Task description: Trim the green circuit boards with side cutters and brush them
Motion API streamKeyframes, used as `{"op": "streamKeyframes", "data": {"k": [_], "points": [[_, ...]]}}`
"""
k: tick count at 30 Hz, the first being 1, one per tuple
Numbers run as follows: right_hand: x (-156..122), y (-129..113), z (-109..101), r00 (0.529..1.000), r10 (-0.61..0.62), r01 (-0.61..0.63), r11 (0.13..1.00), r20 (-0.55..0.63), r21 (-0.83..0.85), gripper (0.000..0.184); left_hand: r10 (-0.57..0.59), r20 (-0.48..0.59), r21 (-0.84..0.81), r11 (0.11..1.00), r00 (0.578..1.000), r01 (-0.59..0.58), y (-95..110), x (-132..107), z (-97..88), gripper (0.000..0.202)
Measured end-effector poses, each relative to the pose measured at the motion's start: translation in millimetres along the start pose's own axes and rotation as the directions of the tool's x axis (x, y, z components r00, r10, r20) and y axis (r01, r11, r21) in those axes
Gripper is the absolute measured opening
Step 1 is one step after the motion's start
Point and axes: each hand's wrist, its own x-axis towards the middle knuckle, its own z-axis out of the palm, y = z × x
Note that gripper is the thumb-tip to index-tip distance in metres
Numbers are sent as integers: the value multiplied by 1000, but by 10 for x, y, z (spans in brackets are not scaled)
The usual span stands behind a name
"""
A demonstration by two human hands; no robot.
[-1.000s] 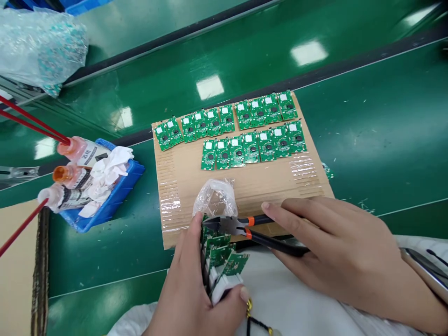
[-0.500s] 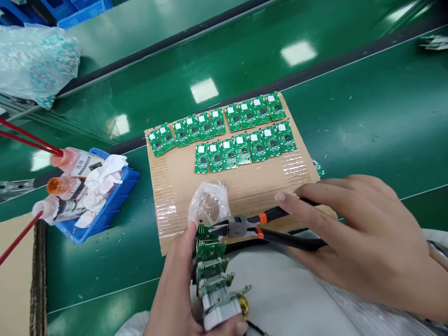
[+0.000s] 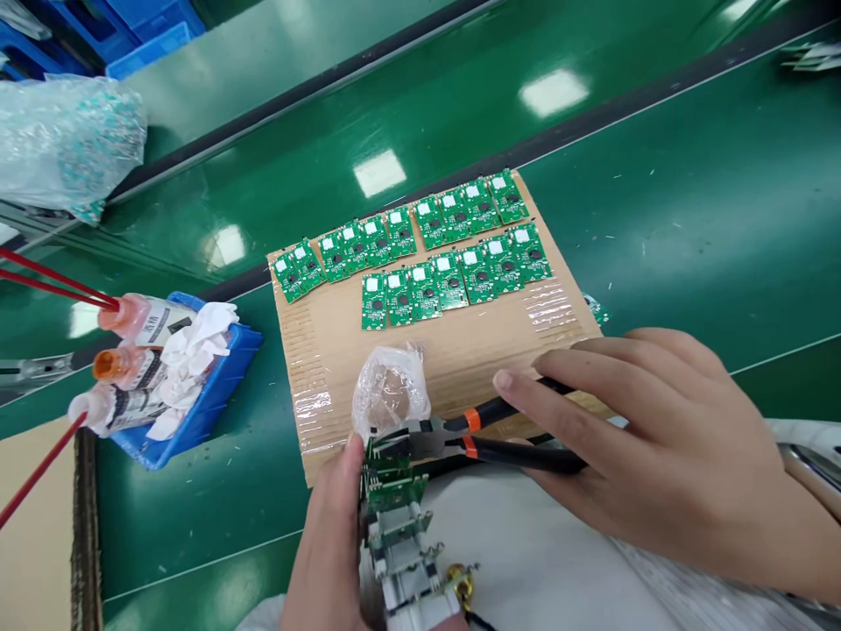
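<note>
My left hand (image 3: 328, 535) is wrapped round a stack of green circuit boards (image 3: 398, 495) set in white plastic holders, low in the middle of the view. Pliers with black handles and orange bands (image 3: 430, 438) are held in my right hand (image 3: 650, 447), the handles between thumb and fingers. Their jaws reach the top board, close to my left thumb tip; whether they grip a pin there I cannot make out. Just beyond the jaws, a crumpled clear plastic bag (image 3: 391, 390) lies on a cardboard sheet (image 3: 328, 342). Two rows of small green circuit boards (image 3: 450, 280) lie across that sheet.
To the left, a blue bin (image 3: 220, 394) holds bottles (image 3: 131, 368) and white tissues (image 3: 194, 350). Behind it sits a clear bag of small parts (image 3: 72, 145). Another cardboard piece (image 3: 39, 526) lies at lower left. Tiny clippings dot the green bench (image 3: 689, 219).
The pliers and my right hand have shifted slightly left and down. The stack in my left hand has tilted a little, and the whole view has moved slightly.
</note>
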Motion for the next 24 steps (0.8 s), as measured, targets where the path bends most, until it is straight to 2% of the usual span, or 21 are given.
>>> {"op": "streamKeyframes", "data": {"k": [5,10,14,16,21,24], "points": [[11,-20,15,1000,17,-17,1000,-9,-17,37,12,-8,-26,1000,1000,-12,-104,-37,-8,112],[20,-47,36,1000,18,-19,1000,-17,-7,37,-69,18,-58,996,997,70,-309,-141,-21,115],[15,-67,67,999,40,-40,999,3,3,37,-80,53,-60,995,995,83,-325,-157,10,117],[17,-79,86,999,47,-47,999,5,9,37,-56,53,-60,996,997,59,-299,-132,46,114],[32,-114,134,997,73,-73,997,-6,-3,34,118,-18,-2,993,993,-118,-270,-64,142,114],[33,-128,158,996,93,-93,996,2,1,37,147,-37,23,989,988,-147,-273,-54,175,110]]}}
